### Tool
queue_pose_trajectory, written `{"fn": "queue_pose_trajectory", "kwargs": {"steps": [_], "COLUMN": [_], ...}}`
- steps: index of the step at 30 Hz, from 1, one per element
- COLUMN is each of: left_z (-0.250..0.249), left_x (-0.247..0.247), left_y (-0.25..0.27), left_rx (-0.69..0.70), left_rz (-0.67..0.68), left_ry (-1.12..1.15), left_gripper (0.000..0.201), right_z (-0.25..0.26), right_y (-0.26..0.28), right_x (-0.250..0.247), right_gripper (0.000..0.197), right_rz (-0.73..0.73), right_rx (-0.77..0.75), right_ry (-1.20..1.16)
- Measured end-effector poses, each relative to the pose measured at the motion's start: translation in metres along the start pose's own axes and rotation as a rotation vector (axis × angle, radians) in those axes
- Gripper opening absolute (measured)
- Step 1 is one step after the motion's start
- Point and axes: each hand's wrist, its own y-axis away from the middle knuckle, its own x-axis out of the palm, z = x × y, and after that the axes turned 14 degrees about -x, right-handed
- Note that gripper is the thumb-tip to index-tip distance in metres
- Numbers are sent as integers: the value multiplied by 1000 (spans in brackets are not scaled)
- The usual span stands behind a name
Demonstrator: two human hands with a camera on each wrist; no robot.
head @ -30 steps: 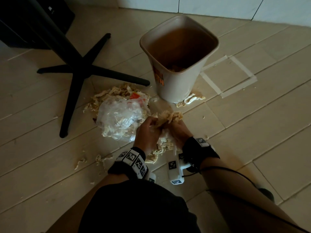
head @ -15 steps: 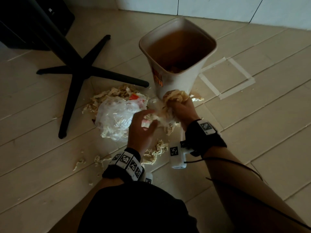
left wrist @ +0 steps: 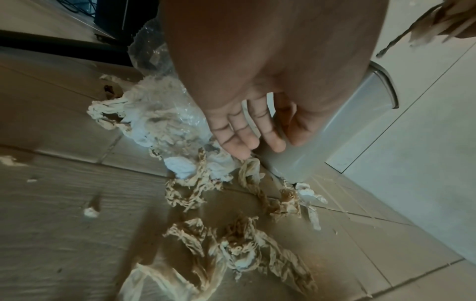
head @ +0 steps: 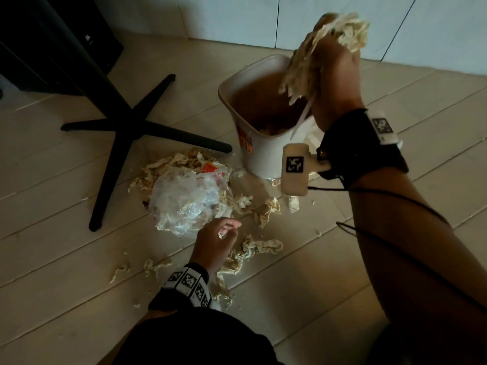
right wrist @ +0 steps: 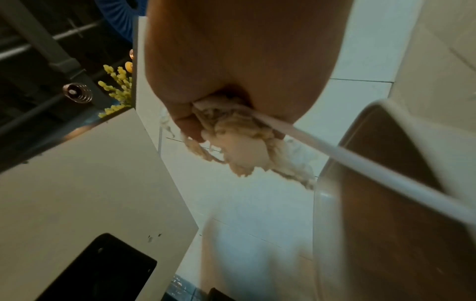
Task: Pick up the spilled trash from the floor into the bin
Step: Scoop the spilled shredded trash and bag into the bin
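My right hand (head: 334, 61) is raised above the beige bin (head: 266, 156) and grips a wad of shredded paper (head: 324, 46) with a white straw (head: 303, 118) hanging from it. The wad (right wrist: 244, 142) and straw (right wrist: 335, 154) also show in the right wrist view, beside the bin's rim (right wrist: 386, 106). My left hand (head: 218, 241) hovers low over the floor with relaxed fingers (left wrist: 247, 132), holding nothing. Under it lie paper shreds (head: 261, 246) and a crumpled clear plastic bag (head: 184, 204) on more shreds. Loose clumps (left wrist: 231, 250) cover the tiles near the bin's wall (left wrist: 335, 130).
A black star-shaped chair base (head: 116, 125) stands left of the bin, close behind the trash pile. A dark cabinet (head: 52, 35) fills the far left corner. White wall panels (head: 237, 17) run behind the bin. Small paper scraps (head: 121, 270) dot the floor at the left.
My right hand has risen from the floor with the wad to above the bin's mouth. My left hand let go of the wad and drew back low over the shreds.
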Motion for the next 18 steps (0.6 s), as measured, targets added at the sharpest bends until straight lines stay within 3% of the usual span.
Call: {"fn": "queue_pose_trajectory", "kwargs": {"steps": [6, 8, 11, 14, 18], "left_z": [-1, 1, 6, 14, 20], "left_x": [-7, -10, -13, -13, -9], "left_y": [0, 1, 1, 1, 0], "left_rx": [-42, -65, -88, -103, -120], "left_rz": [27, 26, 20, 38, 78], "left_ry": [-29, -46, -42, -59, -91], "left_gripper": [17, 18, 19, 18, 17], "right_z": [-15, -24, -35, -53, -65], "right_y": [-28, -34, -30, -25, -17], "right_x": [13, 14, 17, 9, -5], "right_gripper": [14, 29, 47, 72, 74], "right_rz": [88, 55, 58, 185, 438], "right_rx": [-18, -36, -76, 7, 199], "right_ry": [28, 67, 358, 558, 804]}}
